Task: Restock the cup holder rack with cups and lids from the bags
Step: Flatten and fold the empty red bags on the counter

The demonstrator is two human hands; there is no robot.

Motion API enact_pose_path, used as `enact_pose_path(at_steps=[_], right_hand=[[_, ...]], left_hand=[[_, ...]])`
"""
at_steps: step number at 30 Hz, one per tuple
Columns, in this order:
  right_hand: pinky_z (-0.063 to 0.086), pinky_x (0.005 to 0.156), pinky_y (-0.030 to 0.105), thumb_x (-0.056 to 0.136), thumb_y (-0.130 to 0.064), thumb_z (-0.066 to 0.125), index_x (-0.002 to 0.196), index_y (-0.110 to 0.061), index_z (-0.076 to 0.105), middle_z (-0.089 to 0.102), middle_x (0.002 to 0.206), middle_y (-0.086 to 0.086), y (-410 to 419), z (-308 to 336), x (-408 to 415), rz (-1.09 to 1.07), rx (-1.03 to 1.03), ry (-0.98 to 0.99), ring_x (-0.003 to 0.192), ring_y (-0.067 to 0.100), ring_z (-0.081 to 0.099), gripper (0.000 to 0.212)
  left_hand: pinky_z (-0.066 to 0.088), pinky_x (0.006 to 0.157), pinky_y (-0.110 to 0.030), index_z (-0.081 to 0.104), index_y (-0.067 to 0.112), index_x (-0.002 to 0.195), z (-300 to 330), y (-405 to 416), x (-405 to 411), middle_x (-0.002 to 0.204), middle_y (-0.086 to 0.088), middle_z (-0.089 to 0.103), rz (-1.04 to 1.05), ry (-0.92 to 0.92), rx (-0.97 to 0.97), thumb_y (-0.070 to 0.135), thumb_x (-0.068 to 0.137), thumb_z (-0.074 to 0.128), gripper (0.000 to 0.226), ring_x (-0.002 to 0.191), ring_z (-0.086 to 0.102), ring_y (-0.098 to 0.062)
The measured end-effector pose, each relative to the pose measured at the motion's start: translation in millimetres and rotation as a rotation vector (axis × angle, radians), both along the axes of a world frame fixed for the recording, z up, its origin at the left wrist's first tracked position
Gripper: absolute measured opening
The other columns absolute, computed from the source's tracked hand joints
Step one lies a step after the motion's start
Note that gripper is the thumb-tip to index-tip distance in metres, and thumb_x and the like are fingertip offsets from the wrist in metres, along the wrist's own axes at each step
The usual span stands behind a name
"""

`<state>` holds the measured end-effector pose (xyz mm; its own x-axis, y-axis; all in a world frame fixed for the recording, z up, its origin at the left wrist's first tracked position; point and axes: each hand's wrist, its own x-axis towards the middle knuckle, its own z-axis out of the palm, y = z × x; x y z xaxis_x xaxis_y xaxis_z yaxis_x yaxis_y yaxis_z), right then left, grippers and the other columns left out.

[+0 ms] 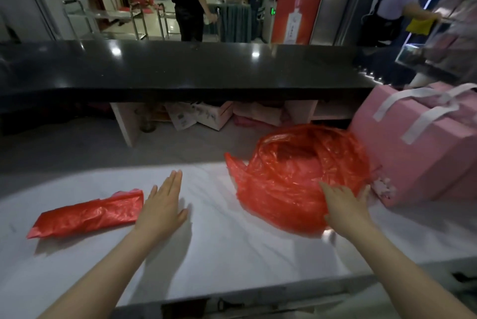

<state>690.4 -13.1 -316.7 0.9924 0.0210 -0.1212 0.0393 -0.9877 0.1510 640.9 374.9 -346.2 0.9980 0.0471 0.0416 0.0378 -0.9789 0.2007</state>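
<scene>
A large crumpled red plastic bag (291, 171) lies on the white marble counter (219, 241), its mouth open at the top; its contents are hidden. My right hand (344, 205) lies flat, fingers straight, against the bag's near right side. A flattened, folded red bag (85, 215) lies to the left on the counter. My left hand (164, 205) hovers flat with straight fingers just right of that folded bag. No cups, lids or rack show in the head view.
A pink gift box (418, 148) with a white ribbon stands right of the big bag. A raised black countertop (180, 68) runs across behind, with cluttered shelves beneath it. People stand beyond the counter in the background.
</scene>
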Motion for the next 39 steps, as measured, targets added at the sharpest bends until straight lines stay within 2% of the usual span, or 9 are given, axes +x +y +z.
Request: enact_pose_path(at_steps=[2,6,9,16,22,27,32,35,39], right_hand=[[0.002,0.110,0.069,0.085,-0.018,0.052,0.124,-0.032,0.052,0.058,0.118,-0.005,-7,1,8,0.044,0.042,-0.038,0.125,0.019,0.044,0.042],[0.022,0.110,0.051,0.084,-0.017,0.051,0.101,-0.022,0.061,0.065,0.108,0.003,-3,8,31,0.129,0.282,-0.139,0.110,0.027,0.055,0.021],[0.041,0.074,0.039,0.083,-0.011,0.054,0.078,-0.015,0.053,0.068,0.091,0.014,11,25,39,0.200,0.655,-0.171,0.089,0.036,0.060,0.007],[0.045,0.045,0.014,0.098,-0.022,0.050,0.080,-0.020,0.066,0.069,0.060,-0.012,65,64,31,0.107,1.625,0.210,0.051,0.001,0.063,0.024],[0.055,0.076,0.027,0.087,-0.052,0.055,0.130,-0.021,0.053,0.071,0.113,0.005,69,66,32,0.268,1.994,0.694,0.101,0.019,0.068,0.053],[0.045,0.078,0.005,0.071,-0.045,0.075,0.121,-0.057,0.043,0.060,0.117,-0.028,26,48,39,0.564,1.506,0.284,0.107,-0.011,0.057,0.061],[0.045,0.085,0.021,0.068,-0.043,0.077,0.117,-0.037,0.060,0.062,0.108,-0.023,-28,15,49,0.621,0.757,0.229,0.099,0.002,0.059,0.052],[0.048,0.072,0.026,0.088,-0.022,0.065,0.087,-0.021,0.069,0.071,0.082,-0.007,-40,5,51,0.515,0.809,0.154,0.079,0.012,0.065,0.005],[0.052,0.064,0.030,0.094,-0.019,0.058,0.074,-0.019,0.066,0.070,0.067,-0.006,-41,23,52,0.434,1.048,0.128,0.058,0.013,0.065,0.022]], left_hand=[[0.001,0.119,-0.036,-0.013,0.013,0.151,0,-17,-4,0.160,-0.004,-0.009,0.037,0.015,-0.028,0.038,0.095,0.046,0.084,0.148,0.001,-0.017],[0.014,0.117,-0.032,-0.013,0.018,0.151,1,-49,-19,0.160,-0.003,-0.013,0.109,0.014,-0.113,0.032,0.096,0.046,0.082,0.147,0.009,-0.019],[0.046,0.091,-0.031,-0.012,0.024,0.151,3,-65,-30,0.159,0.003,-0.018,0.217,-0.024,-0.203,0.032,0.093,0.054,0.088,0.130,0.044,-0.019],[0.038,0.104,-0.030,-0.009,0.034,0.150,11,-105,-49,0.158,0.016,-0.002,0.367,-0.236,-0.668,0.047,0.080,0.069,0.105,0.135,0.029,-0.006],[0.041,0.069,-0.006,0.006,0.039,0.150,28,-137,-56,0.156,0.009,0.022,0.415,-0.174,-0.997,0.057,0.076,0.055,0.090,0.116,0.046,-0.003],[0.048,0.060,-0.006,0.007,0.043,0.149,22,-164,-50,0.154,0.009,0.024,0.355,-0.097,-1.071,0.040,0.086,0.064,0.085,0.121,0.045,-0.010],[0.045,0.101,-0.038,0.009,0.041,0.149,22,-182,-37,0.149,0.011,0.031,0.283,-0.072,-1.015,0.062,0.067,0.068,0.103,0.127,0.046,-0.016],[0.046,0.100,-0.048,0.040,0.031,0.137,19,-190,-28,0.132,0.010,0.053,0.253,-0.087,-1.017,0.058,0.069,0.074,0.082,0.117,0.056,-0.014],[0.051,0.086,-0.024,0.029,0.048,0.138,25,-198,-17,0.129,0.020,0.049,0.231,-0.093,-1.102,0.053,0.065,0.078,0.088,0.115,0.055,-0.007]])
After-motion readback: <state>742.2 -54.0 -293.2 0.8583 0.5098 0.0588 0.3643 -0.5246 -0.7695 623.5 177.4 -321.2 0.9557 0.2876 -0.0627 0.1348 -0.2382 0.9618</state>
